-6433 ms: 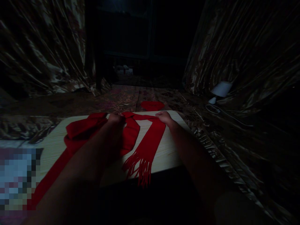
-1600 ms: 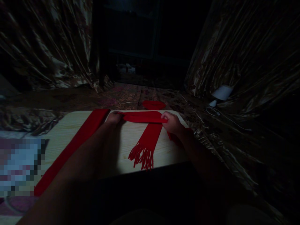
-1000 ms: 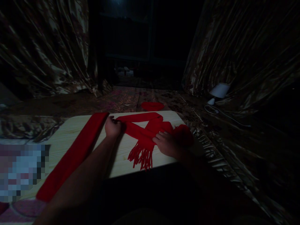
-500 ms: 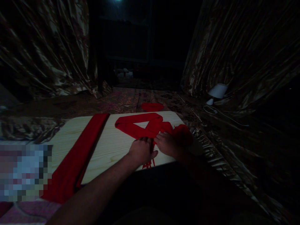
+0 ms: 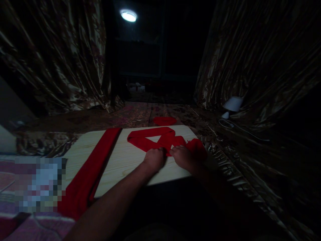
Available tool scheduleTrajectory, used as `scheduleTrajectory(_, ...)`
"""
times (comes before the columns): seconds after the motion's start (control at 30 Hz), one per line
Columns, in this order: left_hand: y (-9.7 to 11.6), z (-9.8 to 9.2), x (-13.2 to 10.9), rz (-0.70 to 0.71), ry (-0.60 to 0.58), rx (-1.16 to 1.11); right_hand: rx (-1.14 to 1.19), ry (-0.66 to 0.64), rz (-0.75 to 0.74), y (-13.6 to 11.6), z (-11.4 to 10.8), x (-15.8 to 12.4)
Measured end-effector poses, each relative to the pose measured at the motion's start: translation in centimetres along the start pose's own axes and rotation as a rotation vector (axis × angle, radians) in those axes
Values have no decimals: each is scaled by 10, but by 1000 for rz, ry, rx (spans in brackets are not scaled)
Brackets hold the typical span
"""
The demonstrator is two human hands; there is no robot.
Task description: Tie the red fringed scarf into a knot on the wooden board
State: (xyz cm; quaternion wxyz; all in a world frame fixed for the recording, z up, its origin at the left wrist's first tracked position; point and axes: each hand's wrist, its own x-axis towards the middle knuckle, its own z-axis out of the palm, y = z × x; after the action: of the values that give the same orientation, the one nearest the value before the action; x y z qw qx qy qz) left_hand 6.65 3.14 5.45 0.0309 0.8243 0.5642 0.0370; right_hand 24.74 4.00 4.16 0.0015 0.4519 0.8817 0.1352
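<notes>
A red scarf (image 5: 141,144) lies in a loop on the pale wooden tabletop (image 5: 125,167), its band crossing over itself near my hands. My left hand (image 5: 154,159) is closed on the scarf at the near side of the loop. Just to its right, my right hand (image 5: 182,155) grips the same cloth beside a small white tag (image 5: 172,147). A bunched red cloth (image 5: 197,148) sits right of my right hand, partly in shadow. The scarf's fringe is not visible below my hands.
Another long red cloth (image 5: 97,160) lies folded across the table's left side. A round red item (image 5: 165,121) rests beyond the far edge. Back right stands a small white lamp (image 5: 233,104) with a cord. Patterned curtains (image 5: 82,67) hang at both sides.
My left hand has curled tighter round the scarf, and the fringe that hung below it is out of sight. The whole view has shifted, with the table lower and a ceiling light's reflection showing.
</notes>
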Motion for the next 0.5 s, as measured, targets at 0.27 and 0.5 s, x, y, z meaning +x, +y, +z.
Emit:
scheduleTrajectory(0.27,-19,-13,7,-18,0,-5,-64,-87,170,37,-8,-19)
scheduleTrajectory(0.5,-24,-15,9,-35,-16,-45,-121,-62,382,73,-21,-25)
